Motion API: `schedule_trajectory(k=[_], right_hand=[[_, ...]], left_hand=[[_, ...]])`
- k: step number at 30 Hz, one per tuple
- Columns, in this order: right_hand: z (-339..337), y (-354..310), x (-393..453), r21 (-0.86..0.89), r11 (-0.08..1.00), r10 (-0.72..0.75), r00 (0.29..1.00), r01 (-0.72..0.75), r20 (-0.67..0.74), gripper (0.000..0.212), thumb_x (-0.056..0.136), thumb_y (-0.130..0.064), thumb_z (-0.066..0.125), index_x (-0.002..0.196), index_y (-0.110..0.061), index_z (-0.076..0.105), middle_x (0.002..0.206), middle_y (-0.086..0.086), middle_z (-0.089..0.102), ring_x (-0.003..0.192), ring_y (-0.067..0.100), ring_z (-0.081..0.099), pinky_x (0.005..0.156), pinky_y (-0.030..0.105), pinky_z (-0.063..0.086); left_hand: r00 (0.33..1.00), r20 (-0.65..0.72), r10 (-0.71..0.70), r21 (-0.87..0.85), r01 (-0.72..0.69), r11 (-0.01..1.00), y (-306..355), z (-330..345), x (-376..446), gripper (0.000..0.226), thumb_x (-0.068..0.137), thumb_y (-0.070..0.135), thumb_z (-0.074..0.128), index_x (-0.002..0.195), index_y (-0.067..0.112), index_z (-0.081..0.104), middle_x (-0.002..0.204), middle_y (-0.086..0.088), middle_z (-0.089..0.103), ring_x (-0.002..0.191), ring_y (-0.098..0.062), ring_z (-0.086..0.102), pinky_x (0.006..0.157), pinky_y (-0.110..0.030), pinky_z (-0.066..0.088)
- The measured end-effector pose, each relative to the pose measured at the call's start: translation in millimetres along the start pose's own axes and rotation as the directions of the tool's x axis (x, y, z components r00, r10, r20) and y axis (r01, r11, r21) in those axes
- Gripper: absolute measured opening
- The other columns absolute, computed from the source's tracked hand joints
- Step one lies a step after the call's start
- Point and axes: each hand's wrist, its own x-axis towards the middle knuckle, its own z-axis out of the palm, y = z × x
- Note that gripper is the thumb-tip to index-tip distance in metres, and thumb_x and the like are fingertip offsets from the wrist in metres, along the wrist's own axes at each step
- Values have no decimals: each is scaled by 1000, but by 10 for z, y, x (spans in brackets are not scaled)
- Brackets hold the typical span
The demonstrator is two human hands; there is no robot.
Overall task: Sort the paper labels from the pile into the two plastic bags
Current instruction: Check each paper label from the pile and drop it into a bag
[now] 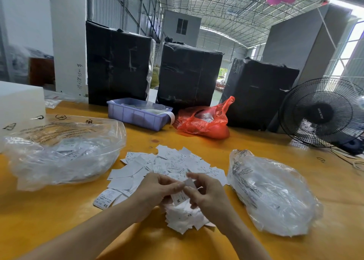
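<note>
A pile of white paper labels (pixel 167 165) is spread over the middle of the yellow table (pixel 59 210). Over its near edge, my left hand (pixel 155 190) holds a bunch of labels (pixel 185 216) that fans out below it. My right hand (pixel 206 192) pinches one label marked M (pixel 179 199) at the top of that bunch. A clear plastic bag (pixel 63 153) with labels inside lies open at the left. A second clear plastic bag (pixel 275 196), also holding labels, lies at the right.
A purple bin (pixel 137 115) and a red plastic bag (pixel 204 119) sit behind the pile. Three black wrapped boxes (pixel 189 74) stand along the table's far edge. A black fan (pixel 323 112) stands at the right, a white box (pixel 19 102) at the far left.
</note>
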Motion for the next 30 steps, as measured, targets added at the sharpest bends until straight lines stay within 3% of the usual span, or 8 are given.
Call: schedule_trajectory(k=[2,5,11,15,19,23,26,30], right_hand=[[7,12,-1,-22,998,-68,988,65,-135,33,83,-7,69,112,-19,59,73,7,64,56,12,63,61,29,56],[56,15,-12,-19,993,-119,969,118,-216,24,85,-4,67,106,-17,67,66,5,67,57,16,66,62,30,58],[160,25,-17,-130,985,-131,984,116,-120,28,89,-24,63,117,-20,65,91,-1,60,77,12,60,71,23,51],[148,-19,-36,-57,989,-140,985,135,-101,26,83,-24,71,109,-21,70,93,-8,68,77,8,65,70,19,51],[138,-29,-36,181,983,53,992,-32,-111,40,76,-23,77,113,-21,61,104,-5,67,90,9,67,76,25,56],[61,-38,-26,447,877,229,971,-176,-66,16,77,-11,75,92,-11,71,82,6,71,74,15,63,66,27,46],[17,-18,-15,498,845,289,951,-198,-113,5,77,-8,74,82,-10,73,71,5,69,67,15,57,65,27,42],[-12,-28,-21,460,868,286,944,-184,-162,2,79,-11,73,77,-10,74,66,2,69,60,11,55,60,24,41]], left_hand=[[998,-69,-4,-56,0,998,-1,22,24,27,71,26,73,80,0,76,72,-13,70,63,-20,65,56,-26,51],[987,-160,-21,-109,3,994,-8,57,27,28,80,29,69,73,3,75,66,-10,69,59,-20,64,53,-27,50],[972,-199,-121,-284,61,957,11,59,8,30,82,26,69,89,-3,74,77,-16,67,65,-27,63,52,-29,49],[970,-216,-107,-317,34,948,40,32,8,34,81,30,67,93,0,74,76,-12,71,65,-24,64,48,-26,50],[979,-184,-91,-309,30,951,55,52,-2,45,68,41,68,95,6,75,79,-10,70,66,-18,62,49,-25,48],[993,-76,-89,-329,60,942,48,81,-6,48,69,39,67,98,2,74,78,-9,69,67,-17,65,59,-28,48],[993,-50,-109,-273,91,958,11,67,18,51,73,41,65,103,0,71,94,-15,71,84,-27,63,75,-35,45],[987,-54,-152,-208,137,968,38,36,29,55,74,50,62,97,1,73,92,-19,73,82,-31,57,60,-27,50]])
